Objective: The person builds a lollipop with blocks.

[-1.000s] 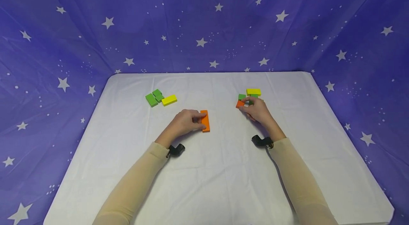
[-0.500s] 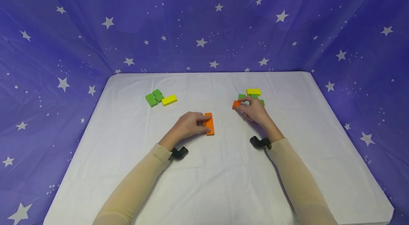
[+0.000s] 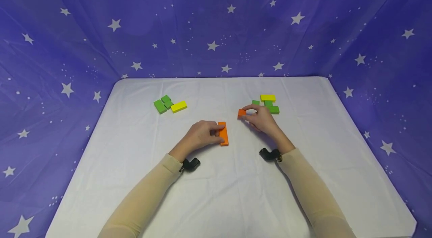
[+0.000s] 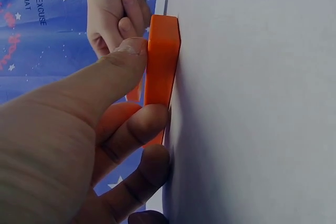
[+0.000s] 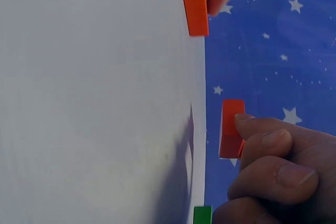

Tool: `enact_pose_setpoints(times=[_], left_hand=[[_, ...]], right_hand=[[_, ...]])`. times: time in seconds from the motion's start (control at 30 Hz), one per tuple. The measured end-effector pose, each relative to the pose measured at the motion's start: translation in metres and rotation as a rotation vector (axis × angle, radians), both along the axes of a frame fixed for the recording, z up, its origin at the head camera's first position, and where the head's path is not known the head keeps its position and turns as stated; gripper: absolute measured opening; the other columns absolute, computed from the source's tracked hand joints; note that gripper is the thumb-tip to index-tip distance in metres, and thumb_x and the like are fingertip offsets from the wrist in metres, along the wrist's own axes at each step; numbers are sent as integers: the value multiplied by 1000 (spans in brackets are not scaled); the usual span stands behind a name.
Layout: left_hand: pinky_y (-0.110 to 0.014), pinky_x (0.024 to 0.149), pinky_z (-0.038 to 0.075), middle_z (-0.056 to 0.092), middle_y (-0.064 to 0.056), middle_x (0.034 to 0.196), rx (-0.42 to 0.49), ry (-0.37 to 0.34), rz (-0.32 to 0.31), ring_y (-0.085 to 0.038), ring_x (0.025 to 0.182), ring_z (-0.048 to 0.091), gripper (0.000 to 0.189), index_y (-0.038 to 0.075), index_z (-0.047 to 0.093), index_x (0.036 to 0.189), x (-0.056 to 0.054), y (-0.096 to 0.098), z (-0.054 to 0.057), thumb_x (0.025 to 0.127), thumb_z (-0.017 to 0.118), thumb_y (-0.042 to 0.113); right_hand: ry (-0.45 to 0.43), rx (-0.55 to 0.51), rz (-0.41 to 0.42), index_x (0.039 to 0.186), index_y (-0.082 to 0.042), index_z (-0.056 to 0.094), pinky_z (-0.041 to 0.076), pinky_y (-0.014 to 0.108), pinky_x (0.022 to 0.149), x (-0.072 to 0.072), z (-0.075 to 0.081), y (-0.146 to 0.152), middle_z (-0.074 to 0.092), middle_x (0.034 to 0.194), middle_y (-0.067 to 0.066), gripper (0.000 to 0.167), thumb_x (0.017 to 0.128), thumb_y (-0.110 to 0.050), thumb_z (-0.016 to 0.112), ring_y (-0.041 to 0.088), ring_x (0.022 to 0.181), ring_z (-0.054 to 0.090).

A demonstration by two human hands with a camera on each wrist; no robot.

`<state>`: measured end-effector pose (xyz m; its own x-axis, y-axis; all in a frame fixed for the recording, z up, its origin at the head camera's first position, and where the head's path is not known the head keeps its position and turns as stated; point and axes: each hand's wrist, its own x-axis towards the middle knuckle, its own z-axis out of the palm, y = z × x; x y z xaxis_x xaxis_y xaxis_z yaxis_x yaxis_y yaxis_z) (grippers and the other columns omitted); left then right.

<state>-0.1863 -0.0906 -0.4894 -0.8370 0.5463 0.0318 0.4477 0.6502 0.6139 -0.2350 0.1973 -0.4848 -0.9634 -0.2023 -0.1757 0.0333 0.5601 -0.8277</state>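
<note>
A long orange block (image 3: 223,133) lies on the white table in the head view, pinched by my left hand (image 3: 201,133) between thumb and fingers. In the left wrist view, the thumb presses one edge of this orange block (image 4: 163,59) and the fingertips curl at the opposite side, close to the cloth. My right hand (image 3: 262,118) pinches a short orange block (image 3: 241,113) a little farther back and to the right. The right wrist view shows this short block (image 5: 232,132) raised off the cloth, with the long block's end at the top.
Behind my right hand lie a yellow block (image 3: 268,98) and several green blocks (image 3: 272,110). At the back left, several green blocks (image 3: 160,106) sit beside another yellow block (image 3: 179,106). A purple star-print curtain (image 3: 189,24) rises along the table's (image 3: 216,193) back and sides.
My right hand has carried the short orange block left, away from the green blocks. My left hand has shifted the long orange block slightly right and nearer to me.
</note>
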Motion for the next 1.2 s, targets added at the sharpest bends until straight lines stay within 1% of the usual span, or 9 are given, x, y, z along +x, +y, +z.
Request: enact_pose_setpoints(times=[0.2, 0.33, 0.47, 0.67, 0.87, 1.0, 1.2], left_hand=[[-22, 64, 38, 60, 12, 79, -4, 39, -34, -6, 67, 51, 49, 18, 79, 128, 2, 5, -1, 86, 88, 43], [-21, 62, 37, 59, 13, 78, -9, 41, -40, -5, 66, 50, 47, 18, 80, 125, 4, 7, -1, 86, 88, 44], [-21, 62, 34, 58, 12, 77, -33, 63, -46, -5, 66, 48, 47, 19, 81, 123, 4, 8, -1, 86, 87, 48], [-21, 62, 35, 58, 12, 79, -71, 84, -33, -5, 66, 48, 48, 23, 81, 125, 5, 10, -1, 86, 86, 50], [-23, 60, 35, 57, 12, 78, -107, 95, -10, -6, 65, 48, 51, 28, 79, 129, 7, 12, 0, 86, 85, 54], [-23, 58, 35, 56, 12, 77, -134, 106, -2, -6, 64, 48, 53, 31, 77, 131, 8, 14, -1, 86, 83, 58], [-23, 58, 36, 57, 11, 79, -142, 114, -2, -7, 62, 48, 55, 33, 75, 134, 9, 14, -1, 87, 82, 59]], right_hand=[[-2, 5, 25, 135, -17, 69, 34, 28, 41, 6, 3, -9, 47, 49, -4, 40, 97, -30, 76, 13, 38, 36], [-2, 4, 30, 134, -17, 70, 33, 27, 41, 7, 3, -13, 47, 49, -4, 41, 97, -31, 77, 13, 39, 37], [-2, 8, 37, 134, -18, 70, 32, 26, 41, 8, 1, -17, 48, 49, -3, 40, 97, -31, 77, 13, 39, 37], [5, 11, 62, 134, -17, 70, 33, 27, 41, 7, 1, -23, 48, 50, -3, 40, 97, -30, 77, 13, 39, 37], [23, 13, 72, 132, -18, 72, 32, 26, 42, 6, 0, -30, 49, 49, -4, 38, 96, -31, 78, 11, 39, 37], [16, 17, 81, 132, -18, 72, 32, 26, 42, 5, -1, -34, 48, 49, -4, 39, 96, -33, 79, 12, 40, 37], [3, 52, 90, 132, -20, 72, 33, 27, 43, 5, -1, -39, 48, 50, -3, 40, 96, -36, 78, 14, 40, 38]])
